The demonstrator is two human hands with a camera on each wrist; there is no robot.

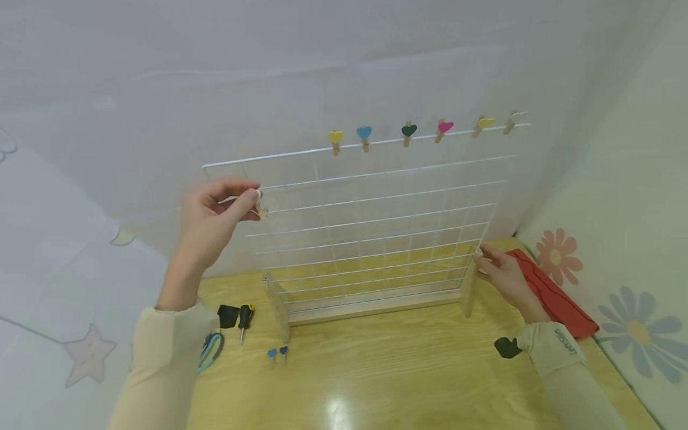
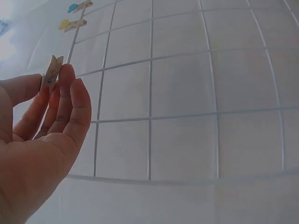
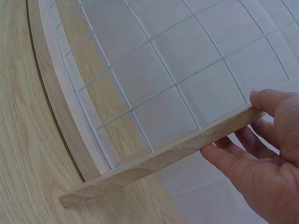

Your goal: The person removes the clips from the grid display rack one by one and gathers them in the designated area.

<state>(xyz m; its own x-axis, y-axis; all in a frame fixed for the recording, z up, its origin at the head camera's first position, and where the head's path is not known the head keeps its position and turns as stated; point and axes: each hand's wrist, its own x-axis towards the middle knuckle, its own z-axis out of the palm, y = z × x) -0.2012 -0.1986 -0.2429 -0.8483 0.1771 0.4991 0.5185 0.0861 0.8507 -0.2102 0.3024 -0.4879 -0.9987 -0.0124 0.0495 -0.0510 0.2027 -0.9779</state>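
A white wire grid (image 2: 150, 88) stands upright in a wooden stand (image 1: 376, 305) on the table. My left hand (image 1: 208, 224), near the grid's upper left corner, pinches a small wooden clothespin (image 2: 53, 73) between thumb and fingers, in front of the wires. Several clothespins with coloured hearts, among them a dark green one (image 1: 409, 130) and a pink one (image 1: 445, 126), are clipped along the top wire. At the lower right, my right hand (image 1: 505, 275) grips the stand's wooden side post (image 3: 187, 145), thumb on one side and fingers on the other.
Left of the stand lie a screwdriver (image 1: 245, 316), a black piece (image 1: 228, 316) and scissors with teal handles (image 1: 211, 352). Two blue heart clothespins (image 1: 272, 353) lie in front of them. On the right are a red cloth-like item (image 1: 556, 295) and a white wall with flowers (image 1: 639, 331).
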